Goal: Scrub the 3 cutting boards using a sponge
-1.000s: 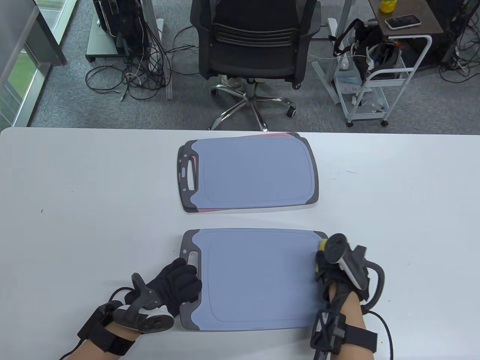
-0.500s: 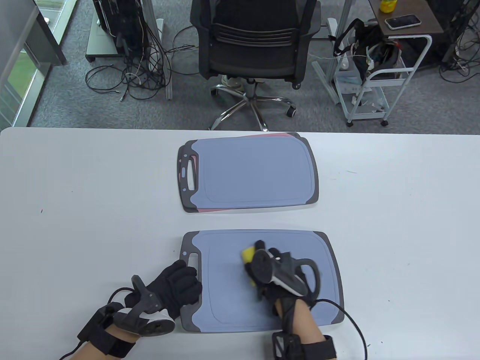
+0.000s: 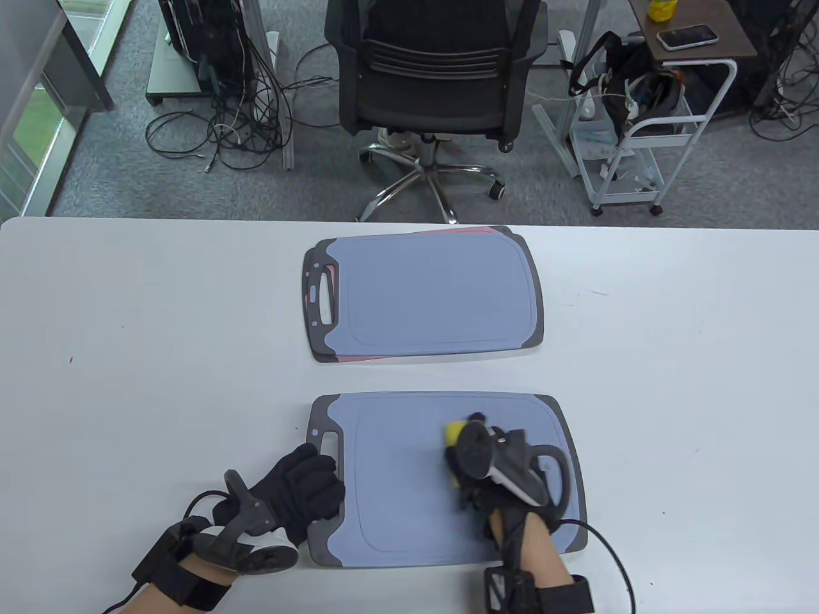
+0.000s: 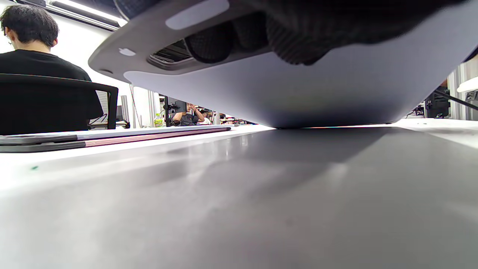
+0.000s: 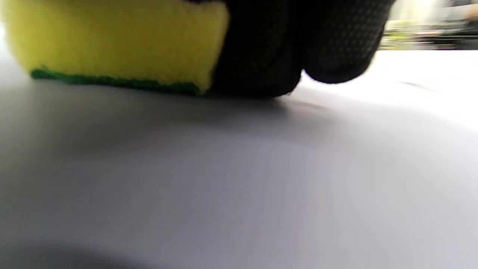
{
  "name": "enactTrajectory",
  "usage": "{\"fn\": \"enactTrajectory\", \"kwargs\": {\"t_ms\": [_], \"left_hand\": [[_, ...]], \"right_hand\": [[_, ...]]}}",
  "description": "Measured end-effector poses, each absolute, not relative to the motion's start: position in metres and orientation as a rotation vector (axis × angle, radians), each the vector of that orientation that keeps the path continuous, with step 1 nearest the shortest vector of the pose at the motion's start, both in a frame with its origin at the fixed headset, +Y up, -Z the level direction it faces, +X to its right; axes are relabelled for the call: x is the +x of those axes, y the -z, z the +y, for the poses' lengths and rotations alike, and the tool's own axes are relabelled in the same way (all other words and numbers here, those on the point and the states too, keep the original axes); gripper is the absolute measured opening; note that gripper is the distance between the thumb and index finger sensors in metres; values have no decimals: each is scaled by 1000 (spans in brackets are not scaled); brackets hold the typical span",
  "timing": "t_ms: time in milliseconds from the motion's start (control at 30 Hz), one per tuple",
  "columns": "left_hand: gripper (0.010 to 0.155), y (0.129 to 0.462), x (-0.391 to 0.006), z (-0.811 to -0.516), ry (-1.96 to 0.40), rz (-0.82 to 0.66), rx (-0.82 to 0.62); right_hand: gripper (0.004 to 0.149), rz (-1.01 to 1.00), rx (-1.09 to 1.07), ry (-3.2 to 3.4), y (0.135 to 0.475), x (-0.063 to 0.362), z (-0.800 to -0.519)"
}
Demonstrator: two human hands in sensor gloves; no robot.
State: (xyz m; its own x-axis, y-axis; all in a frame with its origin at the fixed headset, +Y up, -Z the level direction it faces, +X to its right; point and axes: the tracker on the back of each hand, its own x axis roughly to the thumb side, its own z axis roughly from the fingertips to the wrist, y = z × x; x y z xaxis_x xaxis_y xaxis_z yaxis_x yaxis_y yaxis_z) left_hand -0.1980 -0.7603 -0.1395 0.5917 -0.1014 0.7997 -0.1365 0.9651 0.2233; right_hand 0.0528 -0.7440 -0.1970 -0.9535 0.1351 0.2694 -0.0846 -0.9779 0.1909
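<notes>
A blue-grey cutting board [image 3: 397, 486] with dark ends lies near me. My left hand [image 3: 307, 483] grips its left end just below the handle hole. In the left wrist view that end of the near board [image 4: 298, 93] is tipped up off the table, with fingertips [image 4: 295, 37] curled under it. My right hand [image 3: 477, 457] holds a yellow sponge [image 3: 455, 433] on the board, right of its middle. The sponge [image 5: 112, 45] lies green side down on the board. Farther back, a second blue board [image 3: 422, 300] lies on a pink one [image 3: 477, 230].
The white table [image 3: 128, 358] runs wide on both sides of the boards. An office chair [image 3: 435, 70] stands behind its far edge, and a white cart [image 3: 646, 134] at the back right. A person in black [image 4: 33, 63] sits beyond the table.
My right hand slid the sponge from the board's right edge to its middle, then back a little to the right. My left hand kept its hold.
</notes>
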Motion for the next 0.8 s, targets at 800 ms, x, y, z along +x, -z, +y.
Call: {"fn": "enactTrajectory", "kwargs": {"t_ms": [800], "left_hand": [[44, 139, -198, -760, -21, -941, 272]], "right_hand": [[73, 273, 47, -3079, 212, 114, -755]]}}
